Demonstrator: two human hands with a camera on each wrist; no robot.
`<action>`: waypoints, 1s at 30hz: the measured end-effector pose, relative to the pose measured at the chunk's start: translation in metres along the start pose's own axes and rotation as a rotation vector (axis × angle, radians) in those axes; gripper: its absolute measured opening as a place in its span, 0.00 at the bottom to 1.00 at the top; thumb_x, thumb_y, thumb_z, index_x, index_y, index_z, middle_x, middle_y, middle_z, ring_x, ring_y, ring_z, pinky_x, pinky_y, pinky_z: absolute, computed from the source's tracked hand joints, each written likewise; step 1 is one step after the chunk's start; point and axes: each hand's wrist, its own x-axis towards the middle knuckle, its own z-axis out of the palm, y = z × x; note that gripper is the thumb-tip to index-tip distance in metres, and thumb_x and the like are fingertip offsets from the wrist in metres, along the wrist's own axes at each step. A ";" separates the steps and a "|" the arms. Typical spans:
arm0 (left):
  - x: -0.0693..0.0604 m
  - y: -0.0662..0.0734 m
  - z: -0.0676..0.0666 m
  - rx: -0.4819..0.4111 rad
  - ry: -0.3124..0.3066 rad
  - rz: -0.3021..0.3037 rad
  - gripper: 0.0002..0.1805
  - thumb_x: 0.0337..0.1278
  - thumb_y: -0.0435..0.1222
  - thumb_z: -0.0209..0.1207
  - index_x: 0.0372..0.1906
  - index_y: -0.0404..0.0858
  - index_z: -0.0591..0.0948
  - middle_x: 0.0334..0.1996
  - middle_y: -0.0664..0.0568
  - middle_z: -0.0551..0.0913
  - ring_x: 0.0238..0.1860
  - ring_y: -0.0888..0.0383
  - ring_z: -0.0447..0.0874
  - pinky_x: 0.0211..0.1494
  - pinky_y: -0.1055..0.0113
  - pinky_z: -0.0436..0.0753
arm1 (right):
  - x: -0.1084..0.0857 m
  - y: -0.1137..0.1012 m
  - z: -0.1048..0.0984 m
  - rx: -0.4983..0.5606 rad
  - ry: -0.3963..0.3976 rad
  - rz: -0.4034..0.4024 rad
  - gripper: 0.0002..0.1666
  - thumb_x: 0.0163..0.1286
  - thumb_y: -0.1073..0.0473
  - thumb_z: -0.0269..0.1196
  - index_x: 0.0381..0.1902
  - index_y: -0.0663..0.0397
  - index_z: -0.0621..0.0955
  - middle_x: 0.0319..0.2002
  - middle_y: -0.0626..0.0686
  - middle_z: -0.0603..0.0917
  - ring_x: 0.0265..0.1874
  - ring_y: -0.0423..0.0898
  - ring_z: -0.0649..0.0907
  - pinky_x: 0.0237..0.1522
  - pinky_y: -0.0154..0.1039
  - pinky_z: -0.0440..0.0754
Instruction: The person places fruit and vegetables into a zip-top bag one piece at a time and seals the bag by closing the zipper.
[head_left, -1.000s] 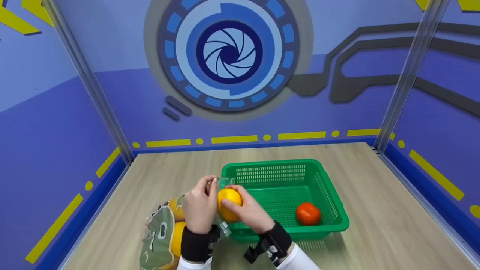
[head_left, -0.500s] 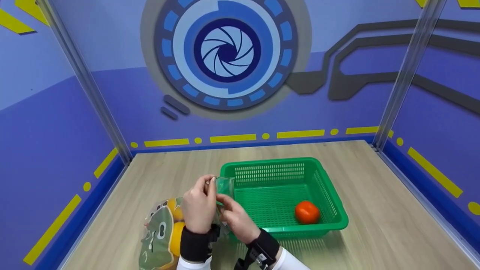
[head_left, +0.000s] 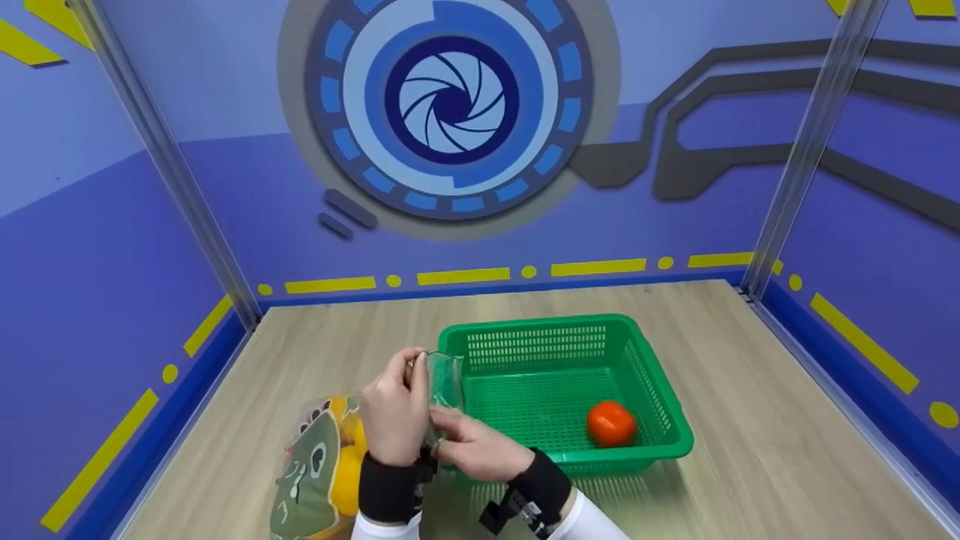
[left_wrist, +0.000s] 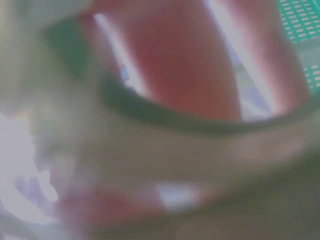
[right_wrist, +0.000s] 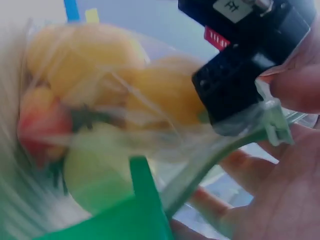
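A clear plastic zip bag [head_left: 307,480] with a printed green cartoon animal face lies at the front left. My left hand [head_left: 394,420] grips its top edge, raising the mouth beside the basket. Lower along that edge, my right hand [head_left: 480,450] pinches the bag; in the right wrist view its thumb and fingers meet at the clear slider [right_wrist: 277,122]. Through the film show several yellow-orange round fruits [right_wrist: 95,55], a red fruit [right_wrist: 45,122] and a pale green one [right_wrist: 97,167]. The left wrist view is mostly blurred fingers [left_wrist: 170,65] and plastic.
A green plastic basket [head_left: 540,322] stands right of the hands, its left wall close to the bag's mouth. One tomato [head_left: 612,424] sits in its front right corner. Patterned blue wall panels [head_left: 465,247] enclose the wooden tabletop [head_left: 750,390].
The yellow-orange fruit has left my right hand at the bag's mouth and is out of sight there. The right hand has moved down onto the bag's edge. My left hand keeps its grip.
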 end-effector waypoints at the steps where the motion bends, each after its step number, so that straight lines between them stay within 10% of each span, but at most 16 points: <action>1: 0.000 0.000 0.000 -0.002 -0.001 -0.001 0.03 0.65 0.28 0.64 0.41 0.33 0.87 0.15 0.53 0.72 0.16 0.67 0.63 0.20 0.71 0.69 | -0.001 0.000 -0.001 -0.027 0.004 0.002 0.36 0.68 0.64 0.52 0.75 0.46 0.72 0.77 0.46 0.68 0.80 0.46 0.61 0.76 0.42 0.62; 9: 0.001 -0.001 -0.003 0.004 0.016 -0.030 0.04 0.65 0.29 0.65 0.41 0.34 0.87 0.15 0.53 0.72 0.17 0.68 0.62 0.21 0.72 0.66 | -0.006 -0.004 -0.011 -0.124 0.077 0.124 0.19 0.75 0.49 0.61 0.58 0.49 0.82 0.57 0.52 0.84 0.56 0.46 0.82 0.56 0.41 0.81; 30: 0.003 -0.002 -0.005 0.028 0.013 -0.047 0.04 0.64 0.30 0.66 0.41 0.34 0.87 0.15 0.53 0.73 0.16 0.67 0.62 0.21 0.72 0.67 | -0.008 -0.005 -0.023 -0.052 0.129 0.138 0.23 0.81 0.48 0.56 0.66 0.51 0.77 0.65 0.57 0.80 0.60 0.53 0.81 0.62 0.49 0.79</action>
